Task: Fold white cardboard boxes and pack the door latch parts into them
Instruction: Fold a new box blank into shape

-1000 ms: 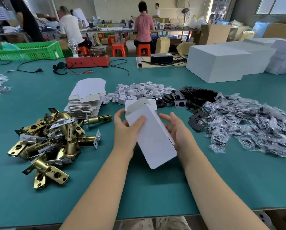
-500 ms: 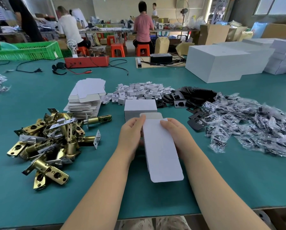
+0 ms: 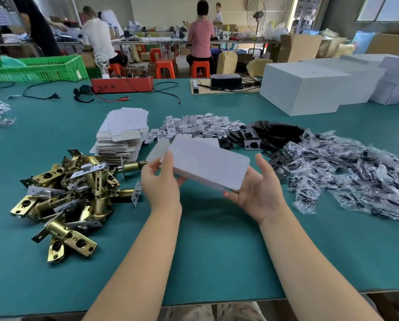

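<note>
A white cardboard box [image 3: 207, 162], partly folded, is lifted above the green table [image 3: 217, 251] and lies crosswise between my hands. My left hand [image 3: 162, 185] pinches its left end, thumb on top. My right hand [image 3: 259, 189] cradles its right end from below, fingers curled under it. An end flap sticks out blurred at the left. A heap of brass door latches [image 3: 71, 195] lies at the left. Flat box blanks [image 3: 122, 135] are stacked behind them.
Small white folded inserts [image 3: 198, 126], black strike plates [image 3: 270, 135] and bagged screws [image 3: 356, 172] spread across the right. Large white cartons [image 3: 307, 89] stand at the back right, a red tester box [image 3: 122, 84] and a green crate [image 3: 36, 68] at the back left. Several people work at far tables.
The box has turned from pointing toward me to lying sideways, and it has risen off the table. My right hand moved from its top end to underneath its right end.
</note>
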`<state>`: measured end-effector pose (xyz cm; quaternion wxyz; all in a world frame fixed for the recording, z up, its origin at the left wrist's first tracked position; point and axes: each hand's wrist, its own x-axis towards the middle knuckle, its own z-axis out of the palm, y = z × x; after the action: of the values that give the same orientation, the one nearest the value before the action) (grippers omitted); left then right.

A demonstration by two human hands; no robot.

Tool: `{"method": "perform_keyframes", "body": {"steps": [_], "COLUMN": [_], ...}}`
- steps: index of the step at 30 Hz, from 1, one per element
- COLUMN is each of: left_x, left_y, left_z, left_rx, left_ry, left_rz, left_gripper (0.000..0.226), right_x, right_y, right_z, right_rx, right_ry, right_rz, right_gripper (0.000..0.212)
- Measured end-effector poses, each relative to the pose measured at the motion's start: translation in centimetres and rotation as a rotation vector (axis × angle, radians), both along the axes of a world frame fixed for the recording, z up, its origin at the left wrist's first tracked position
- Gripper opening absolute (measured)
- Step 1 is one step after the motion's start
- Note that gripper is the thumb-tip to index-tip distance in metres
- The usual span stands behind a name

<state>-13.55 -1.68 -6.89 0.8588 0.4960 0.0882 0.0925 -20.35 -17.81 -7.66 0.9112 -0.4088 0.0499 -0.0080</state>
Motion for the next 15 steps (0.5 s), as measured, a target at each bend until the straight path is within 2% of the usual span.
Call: {"method": "perform_keyframes", "body": {"steps": [3, 5, 6, 9, 12, 14, 15], "left_x": [0.3, 0.4, 0.4, 0.3, 0.6, 0.7, 0.7], "left_y": [0.2, 0.1, 0.0, 0.2, 0.8, 1.3, 1.3], "left_z": [-0.1, -0.3, -0.3, -0.3, -0.3, -0.5, -0.4], "left_rx": [0.038, 0.082, 0.085, 0.164, 0.412, 0.565, 0.630], "left_ry": [0.000, 0.007, 0.009, -0.032, -0.102, -0.147, -0.181], "left_rz": [0.084, 0.052, 0.017, -0.005, 0.035, 0.006, -0.005], "left_gripper": [0.017, 0.015, 0.015, 0.029, 0.009, 0.042, 0.042], "right_x": [0.2, 0.5, 0.7, 0.8, 0.6, 0.6, 0.6], "right_y": [0.3, 0.5, 0.6, 0.0, -0.3, -0.3, -0.2], "right_z": [-0.1, -0.5, -0.5, -0.5, -0.4, -0.5, -0.4], "right_rx": [-0.042, -0.136, -0.132, 0.009, 0.068, 0.055, 0.058], "right_ry": [0.000, 0.058, 0.094, 0.156, 0.125, 0.108, 0.106], "right_rz": [-0.055, -0.172, -0.229, -0.386, -0.407, -0.412, -0.419], "right_gripper": [0.038, 0.013, 0.007, 0.008, 0.013, 0.020, 0.022]}}
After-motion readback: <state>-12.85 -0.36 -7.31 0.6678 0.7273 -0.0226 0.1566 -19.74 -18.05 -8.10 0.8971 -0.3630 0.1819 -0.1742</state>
